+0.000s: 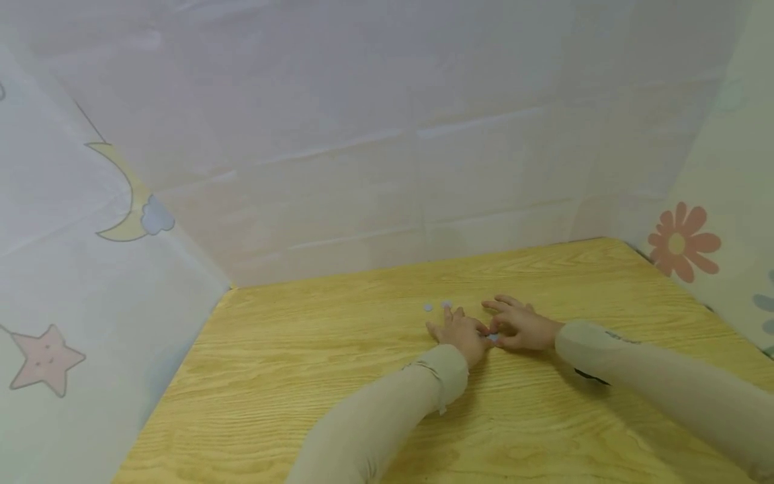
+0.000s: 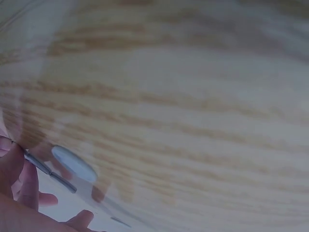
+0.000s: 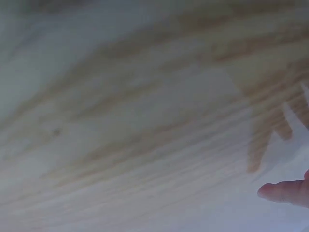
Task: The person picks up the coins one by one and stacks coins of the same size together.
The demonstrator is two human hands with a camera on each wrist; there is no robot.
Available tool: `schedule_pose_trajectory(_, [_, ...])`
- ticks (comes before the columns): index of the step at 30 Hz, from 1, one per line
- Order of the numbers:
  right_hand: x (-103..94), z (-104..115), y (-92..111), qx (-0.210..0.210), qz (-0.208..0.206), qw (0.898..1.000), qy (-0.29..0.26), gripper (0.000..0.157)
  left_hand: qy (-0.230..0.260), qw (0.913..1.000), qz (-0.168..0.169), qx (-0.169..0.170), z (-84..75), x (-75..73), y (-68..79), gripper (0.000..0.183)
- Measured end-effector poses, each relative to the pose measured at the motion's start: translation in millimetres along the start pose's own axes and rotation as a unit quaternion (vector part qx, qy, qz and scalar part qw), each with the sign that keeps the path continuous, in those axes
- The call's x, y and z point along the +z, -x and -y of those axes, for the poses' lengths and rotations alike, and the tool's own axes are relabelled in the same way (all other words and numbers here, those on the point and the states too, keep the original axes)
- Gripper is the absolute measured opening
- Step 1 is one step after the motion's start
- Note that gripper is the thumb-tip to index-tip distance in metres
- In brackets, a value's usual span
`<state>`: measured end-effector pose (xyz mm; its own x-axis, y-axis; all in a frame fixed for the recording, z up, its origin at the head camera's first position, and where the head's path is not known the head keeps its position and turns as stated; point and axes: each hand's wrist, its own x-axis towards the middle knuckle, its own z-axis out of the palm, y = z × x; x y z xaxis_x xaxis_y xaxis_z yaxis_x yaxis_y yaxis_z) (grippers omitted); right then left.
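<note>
My left hand [image 1: 462,335] is over the wooden table, its fingers spread at the far side. In the left wrist view, its fingertips [image 2: 14,159] pinch the end of a thin grey strip-like piece [image 2: 50,172], whose exact kind I cannot tell. Close beside it is a pale oval disc [image 2: 74,163]. Opposite, my right hand [image 1: 525,327] holds a small pale blue piece [image 1: 492,337] between bent thumb and index finger, the other fingers stretched out. The hands nearly meet, partly hiding the pieces. Only one right finger [image 3: 282,192] shows in the right wrist view.
Two small pale discs, one [image 1: 428,307] to the left and another [image 1: 446,304] by the left fingertips, lie beyond the left hand. The wooden table [image 1: 272,376] meets a pale sheet-covered wall [image 1: 363,168] at the back, with printed sheets on both sides.
</note>
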<state>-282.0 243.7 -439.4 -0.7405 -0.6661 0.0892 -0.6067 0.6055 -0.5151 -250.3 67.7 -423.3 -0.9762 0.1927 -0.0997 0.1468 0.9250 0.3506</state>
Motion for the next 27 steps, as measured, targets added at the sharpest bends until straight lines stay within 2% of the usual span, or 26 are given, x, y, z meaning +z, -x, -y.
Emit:
schedule_pose_trajectory(6, [-0.5,4.3,-1.0,-0.013,0.01,1.0,0.017,0.011,-0.004,1.0,0.005,-0.005,2.0,1.7,-3.0,0.027])
schedule_pose_trajectory(14, [-5.0,9.6,0.7,-0.016,0.031,0.999,0.024,0.006,0.005,0.9999,0.011,0.0,1.6,2.9,-3.3,0.027])
schedule_pose_trajectory(22, [-3.5,5.4,2.2,-0.024,0.007,0.999,0.041,0.006,-0.02,0.9996,0.013,0.014,0.3,2.1,-3.6,0.035])
schedule_pose_trajectory(27, [-2.6,4.9,3.1,-0.029,-0.001,0.998,0.047,0.004,-0.013,0.9996,0.011,0.02,0.3,1.9,-4.1,0.036])
